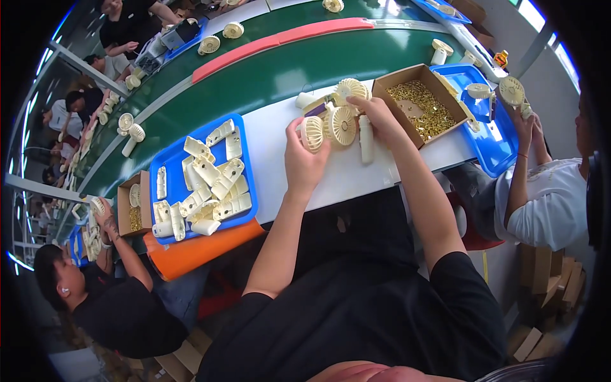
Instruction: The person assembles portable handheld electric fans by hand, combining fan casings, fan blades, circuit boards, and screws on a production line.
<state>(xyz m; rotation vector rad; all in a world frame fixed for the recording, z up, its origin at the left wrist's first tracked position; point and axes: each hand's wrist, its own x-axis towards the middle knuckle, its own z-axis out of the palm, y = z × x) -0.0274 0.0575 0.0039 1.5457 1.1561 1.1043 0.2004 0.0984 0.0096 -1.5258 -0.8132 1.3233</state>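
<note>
My left hand (304, 162) is closed round a cream fan head (312, 133) with a ribbed round grille, above the white work surface. My right hand (380, 120) has its fingers bent against another cream handheld fan (352, 91), whose lower part the hand partly hides. Between the hands sits a further fan head (340, 125), facing up. A cream fan handle (366, 140) points toward me beside the right hand. Behind the left fingers are a dark purple strip (316, 109) and a pale handle piece (306, 100); how they join the fans is hidden.
Left of me, a blue tray (249, 184) holds several cream handle shells (207, 170). A cardboard box (398, 121) of small brass-coloured parts stands right, beside another blue tray (496, 137). Beyond runs a green conveyor (280, 67) with a red strip (280, 41). Co-workers sit on both sides.
</note>
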